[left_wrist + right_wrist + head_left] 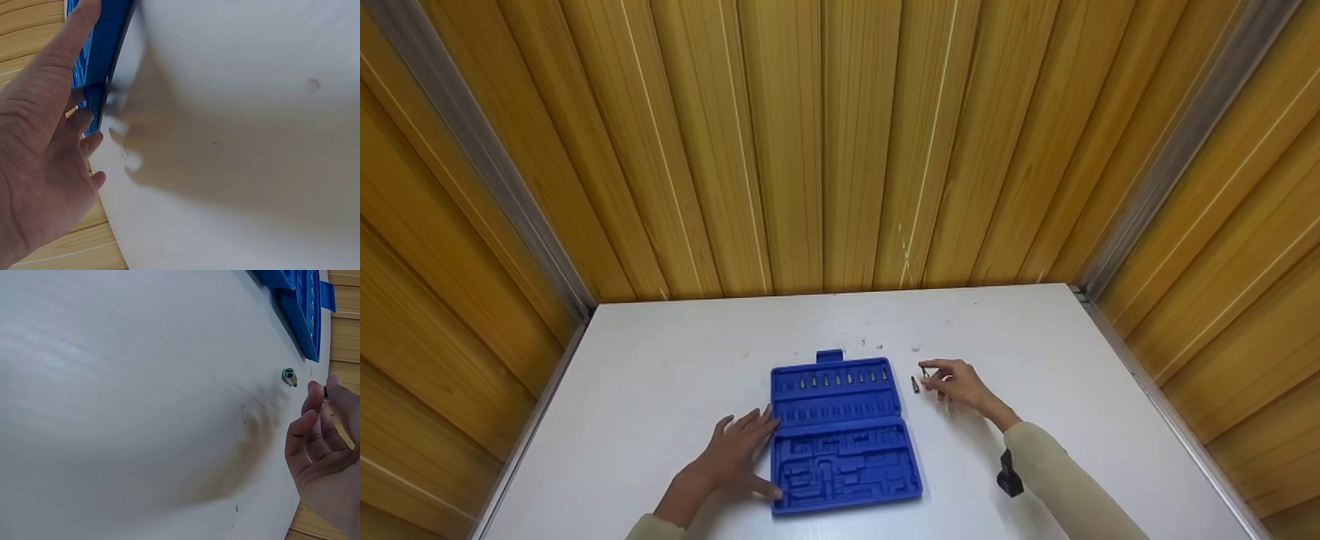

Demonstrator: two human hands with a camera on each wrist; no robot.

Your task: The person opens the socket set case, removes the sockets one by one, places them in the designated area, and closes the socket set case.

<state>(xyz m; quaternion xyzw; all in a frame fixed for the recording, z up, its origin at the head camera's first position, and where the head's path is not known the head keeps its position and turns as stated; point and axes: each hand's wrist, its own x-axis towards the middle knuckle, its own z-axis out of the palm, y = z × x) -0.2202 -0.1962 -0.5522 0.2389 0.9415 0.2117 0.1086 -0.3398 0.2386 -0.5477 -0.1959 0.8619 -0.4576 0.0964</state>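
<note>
Pinching: right hand [958, 384], finger and thumb closed on a small metal bit [925, 371].
Blue case [840, 401]: left of that bit; left hand [729, 454], spread out, touches its edge.

We list one blue moulded case [844, 433], opened flat, its far half holding a row of small metal bits [838, 379]; one loose bit [915, 385], resting just right of the case; one further bit [925, 371], pinched in the right hand [960, 384].

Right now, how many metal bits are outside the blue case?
2: one metal bit is on the white table between the blue case and the right hand; another bit is pinched in that hand. The hand could hide more.
</note>
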